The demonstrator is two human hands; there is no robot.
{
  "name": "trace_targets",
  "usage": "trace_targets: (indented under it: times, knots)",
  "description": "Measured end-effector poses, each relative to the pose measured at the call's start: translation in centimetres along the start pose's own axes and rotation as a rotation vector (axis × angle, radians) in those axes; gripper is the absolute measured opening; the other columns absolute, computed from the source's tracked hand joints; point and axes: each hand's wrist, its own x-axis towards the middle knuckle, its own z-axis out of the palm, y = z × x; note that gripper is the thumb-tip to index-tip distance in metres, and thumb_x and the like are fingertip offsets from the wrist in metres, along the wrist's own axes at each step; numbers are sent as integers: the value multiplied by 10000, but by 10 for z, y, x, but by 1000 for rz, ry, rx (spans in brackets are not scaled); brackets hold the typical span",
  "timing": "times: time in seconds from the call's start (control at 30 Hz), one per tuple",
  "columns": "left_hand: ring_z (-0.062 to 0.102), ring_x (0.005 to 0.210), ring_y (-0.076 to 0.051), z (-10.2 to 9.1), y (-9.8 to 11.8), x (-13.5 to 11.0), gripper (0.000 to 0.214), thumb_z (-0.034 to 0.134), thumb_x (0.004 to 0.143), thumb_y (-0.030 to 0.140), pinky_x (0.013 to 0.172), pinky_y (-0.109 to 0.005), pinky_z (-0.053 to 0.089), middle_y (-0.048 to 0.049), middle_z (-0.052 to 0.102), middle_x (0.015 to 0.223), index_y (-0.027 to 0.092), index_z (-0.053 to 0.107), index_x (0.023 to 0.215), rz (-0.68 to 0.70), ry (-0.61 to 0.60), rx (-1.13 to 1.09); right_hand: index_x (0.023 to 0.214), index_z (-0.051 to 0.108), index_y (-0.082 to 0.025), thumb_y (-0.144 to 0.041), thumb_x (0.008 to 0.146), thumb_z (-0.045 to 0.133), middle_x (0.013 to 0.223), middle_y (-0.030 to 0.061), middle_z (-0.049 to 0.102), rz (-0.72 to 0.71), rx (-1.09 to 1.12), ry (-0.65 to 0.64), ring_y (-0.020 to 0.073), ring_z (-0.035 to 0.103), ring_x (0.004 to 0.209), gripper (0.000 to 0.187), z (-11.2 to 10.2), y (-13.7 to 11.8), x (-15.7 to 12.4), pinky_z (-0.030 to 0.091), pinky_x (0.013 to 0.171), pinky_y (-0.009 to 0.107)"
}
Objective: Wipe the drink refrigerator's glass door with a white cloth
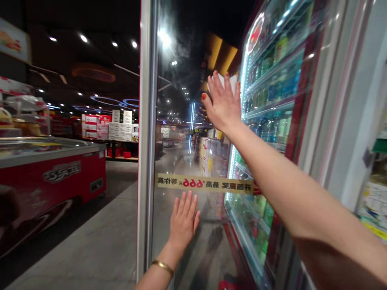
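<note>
A glass door (pixel 172 153) with a metal frame stands swung out in front of me. High on its pane, my right hand (pixel 223 100) holds a white cloth (pixel 233 83) pressed to the glass, its fingers stretched out over it. Most of the cloth is hidden behind the hand, and whether it is fabric or paper is unclear. Lower down, my left hand (pixel 184 217) lies flat on the pane with nothing in it, just below a gold sticker strip (pixel 205 183) with mirrored lettering. A gold bracelet (pixel 163 266) circles the left wrist.
Lit shelves of bottles (pixel 272 88) show in the glass on the right. A red chest freezer (pixel 60 181) stands on the left. Stacked boxes (pixel 121 131) are farther back. At the right edge are packaged goods (pixel 376 193).
</note>
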Motion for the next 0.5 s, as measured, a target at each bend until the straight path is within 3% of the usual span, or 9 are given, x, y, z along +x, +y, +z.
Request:
trace_targets:
  times: [0.03, 0.1, 0.17, 0.23, 0.27, 0.33, 0.4, 0.47, 0.5]
  knots:
    - [204, 1724, -242, 0, 0, 0, 741, 621, 1033, 211, 1439, -467, 157, -159, 473, 1711, 118, 359, 1720, 3, 6, -8, 1771, 225, -165, -501, 1156, 267, 1876, 112, 138, -29, 12, -25, 375, 29, 1743, 702, 4, -17, -8, -63, 1350, 766]
    - [199, 1727, -236, 0, -1, -1, 682, 632, 1027, 207, 1440, -463, 158, -162, 532, 1675, 108, 440, 1674, 8, 12, -21, 1755, 283, -143, -503, 1145, 321, 1866, 121, 185, -335, 55, -194, 376, 85, 1740, 709, 20, -58, -47, -31, 1372, 739]
    - [182, 1732, -223, -1, -2, -3, 628, 632, 1026, 211, 1442, -461, 151, -156, 563, 1656, 114, 500, 1632, 10, 1, -23, 1646, 523, -293, -588, 1080, 514, 1790, -54, 412, -688, 103, -364, 229, 277, 1708, 638, 35, -91, -89, 115, 1438, 480]
    - [170, 1735, -220, -2, -4, -4, 609, 633, 1024, 220, 1442, -460, 156, -148, 555, 1668, 126, 526, 1615, 16, -20, -13, 1538, 630, -390, -604, 1021, 625, 1698, -168, 524, -898, 136, -450, 118, 386, 1648, 559, 40, -98, -105, 170, 1413, 315]
    - [170, 1735, -223, -3, -5, -5, 615, 634, 1023, 226, 1440, -460, 166, -145, 538, 1682, 132, 522, 1620, 23, -32, -6, 1560, 609, -373, -590, 1033, 611, 1711, -151, 509, -914, 141, -449, 121, 378, 1653, 570, 37, -90, -100, 146, 1420, 338]
    - [180, 1733, -235, -3, -7, -5, 658, 636, 1023, 236, 1434, -457, 185, -143, 496, 1711, 136, 482, 1654, 39, -49, 4, 1681, 458, -263, -565, 1094, 497, 1798, -32, 387, -754, 122, -354, 212, 271, 1708, 661, 27, -60, -71, 45, 1432, 521]
    - [191, 1729, -238, -3, -7, -4, 729, 631, 1027, 240, 1432, -454, 185, -143, 457, 1731, 138, 392, 1708, 46, -51, -1, 1748, 310, -200, -552, 1134, 374, 1850, 52, 257, -417, 77, -185, 297, 136, 1741, 711, 15, -28, -43, -39, 1395, 670]
    - [195, 1725, -234, -3, -5, -4, 797, 623, 1031, 234, 1435, -455, 169, -136, 425, 1746, 156, 293, 1752, 38, -43, -21, 1765, 269, -228, -537, 1142, 318, 1867, 47, 206, -87, 33, -29, 321, 60, 1748, 697, 8, -11, -49, -56, 1377, 722]
    - [196, 1724, -231, -3, -4, -5, 823, 623, 1030, 228, 1437, -454, 160, -132, 410, 1753, 169, 256, 1764, 30, -39, -33, 1770, 260, -244, -525, 1142, 305, 1870, 41, 198, 2, 25, 2, 329, 45, 1749, 689, 8, -10, -68, -41, 1375, 741]
